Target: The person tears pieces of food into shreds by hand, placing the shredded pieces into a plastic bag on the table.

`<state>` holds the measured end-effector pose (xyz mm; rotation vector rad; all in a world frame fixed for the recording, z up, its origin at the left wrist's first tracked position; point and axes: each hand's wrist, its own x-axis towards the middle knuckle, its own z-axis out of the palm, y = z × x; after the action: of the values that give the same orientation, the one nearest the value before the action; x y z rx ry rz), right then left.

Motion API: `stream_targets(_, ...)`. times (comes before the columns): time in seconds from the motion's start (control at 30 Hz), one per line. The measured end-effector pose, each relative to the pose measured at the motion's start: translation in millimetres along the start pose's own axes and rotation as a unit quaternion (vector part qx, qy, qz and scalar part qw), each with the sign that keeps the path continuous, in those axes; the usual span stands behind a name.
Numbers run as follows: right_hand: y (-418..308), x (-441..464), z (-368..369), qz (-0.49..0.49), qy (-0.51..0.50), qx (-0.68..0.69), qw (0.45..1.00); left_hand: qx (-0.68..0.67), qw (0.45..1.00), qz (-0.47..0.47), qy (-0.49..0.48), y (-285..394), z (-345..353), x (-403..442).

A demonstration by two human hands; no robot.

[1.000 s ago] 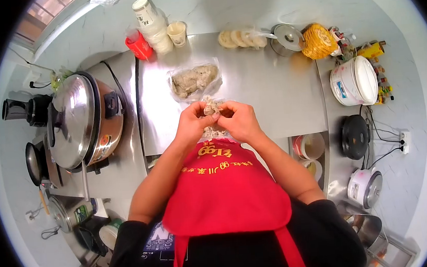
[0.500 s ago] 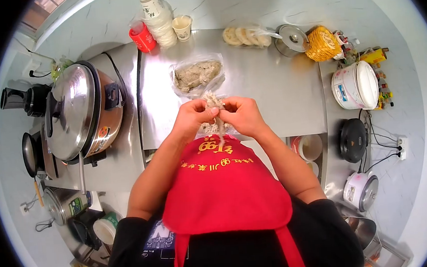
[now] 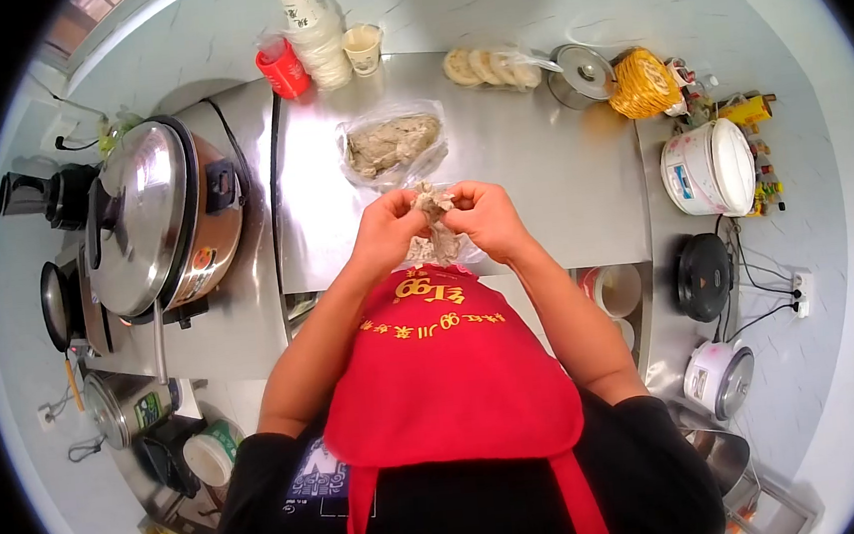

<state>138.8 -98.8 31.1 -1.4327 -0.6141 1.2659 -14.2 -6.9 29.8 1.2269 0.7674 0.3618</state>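
Observation:
Both hands meet over the front edge of the steel table. My left hand (image 3: pixel 390 232) pinches one side of a greyish, ragged food piece (image 3: pixel 431 204), and my right hand (image 3: pixel 485 222) grips its other side. A strip of the piece hangs between the hands. Below them, near my red apron, a clear bag (image 3: pixel 461 251) with more pale pieces is partly hidden. Just beyond the hands lies a larger grey-brown mass (image 3: pixel 394 145) in an open clear plastic bag.
A large lidded pot (image 3: pixel 147 219) stands at the left. Along the back are a red cup (image 3: pixel 283 71), stacked bowls (image 3: pixel 323 56), a paper cup (image 3: pixel 363 49), bagged round flat pieces (image 3: pixel 492 68) and a steel pot (image 3: pixel 582 74). A white container (image 3: pixel 708 170) stands at the right.
The strip under my fingers hung long and thin half a second ago and now looks wider and bunched. Both hands stay close together on the piece. The view has shifted slightly.

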Motion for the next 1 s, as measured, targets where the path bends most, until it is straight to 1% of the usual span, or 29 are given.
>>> stream_targets(0.07, 5, 0, 1, 0.005, 0.011, 0.013, 1.000, -0.100, 0.994, -0.040, 0.003, -1, 0, 3)
stream_targets(0.1, 6, -1, 3, 0.013, 0.029, 0.052, 0.998, -0.100, 0.994, -0.040, 0.002, -2, 0, 4)
stream_targets(0.13, 7, -1, 4, 0.021, 0.046, 0.090, 0.995, -0.155, 0.987, -0.042, -0.006, -5, -1, 5)
stream_targets(0.17, 8, -1, 4, 0.021, 0.045, 0.089, 0.995, -0.209, 0.977, -0.044, -0.013, -9, -2, 6)
stream_targets(0.23, 14, -2, 5, 0.037, 0.080, 0.155, 0.984, -0.235, 0.971, -0.043, -0.014, -19, -6, 8)
stream_targets(0.27, 15, -2, 5, 0.038, 0.080, 0.155, 0.984, -0.261, 0.964, -0.042, -0.019, -23, -8, 10)
stream_targets(0.33, 16, -3, 2, 0.037, 0.101, 0.234, 0.966, -0.273, 0.961, -0.038, -0.019, -17, -8, 6)
stream_targets(0.4, 14, -5, -1, 0.042, 0.112, 0.244, 0.962, -0.286, 0.957, -0.036, -0.018, -16, -10, 3)
stream_targets(0.47, 18, -3, -8, 0.046, 0.121, 0.253, 0.959, -0.303, 0.951, -0.053, -0.009, -16, -15, 2)
stream_targets(0.5, 28, 2, -15, 0.033, 0.121, 0.231, 0.965, -0.304, 0.951, -0.054, -0.009, -18, -19, 2)
stream_targets(0.57, 43, 8, -28, 0.021, 0.122, 0.208, 0.970, -0.363, 0.931, -0.039, -0.025, -23, -29, 1)
stream_targets(0.6, 45, 10, -33, 0.034, 0.146, 0.212, 0.966, -0.363, 0.931, -0.040, -0.025, -23, -33, 0)
stream_targets(0.63, 46, 13, -38, 0.046, 0.168, 0.216, 0.961, -0.334, 0.941, -0.041, -0.024, -23, -39, 0)
stream_targets(0.67, 48, 15, -41, 0.059, 0.167, 0.206, 0.962, -0.305, 0.951, -0.042, -0.020, -23, -43, -2)
stream_targets(0.7, 49, 18, -37, 0.063, 0.163, 0.205, 0.963, -0.307, 0.951, -0.043, -0.014, -23, -44, -5)
stream_targets(0.77, 48, 29, -31, 0.083, 0.165, 0.168, 0.968, -0.176, 0.982, -0.071, 0.007, -20, -39, -5)
stream_targets(0.9, 47, 64, -12, 0.080, 0.152, 0.203, 0.964, -0.184, 0.980, -0.057, 0.056, -23, -33, -8)
stream_targets(1.0, 28, 71, -1, 0.046, 0.040, 0.293, 0.954, -0.180, 0.981, -0.041, 0.061, -20, -37, -9)
